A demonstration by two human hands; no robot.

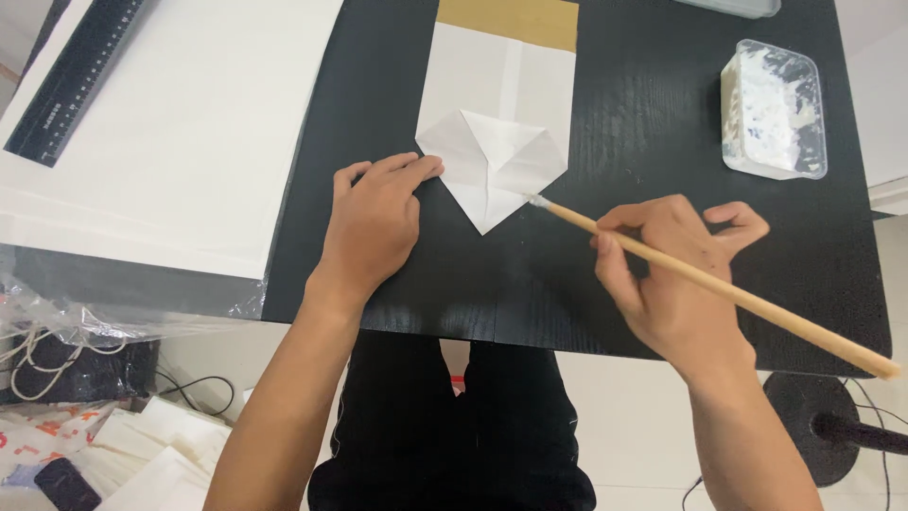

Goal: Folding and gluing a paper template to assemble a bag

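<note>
A white paper piece (497, 114) with folded flaps forming a downward point lies on the black table (643, 142); a brown strip shows at its top end. My left hand (374, 222) rests flat on the table, fingertips pressing the paper's left corner. My right hand (676, 279) grips a long wooden brush (747, 301). The brush's white tip touches the right edge of the folded point.
A clear plastic tub of white paste (774, 109) stands at the table's right. A stack of large white sheets (180, 123) with a black ruler (76, 76) lies at the left. Bags and papers sit on the floor at lower left.
</note>
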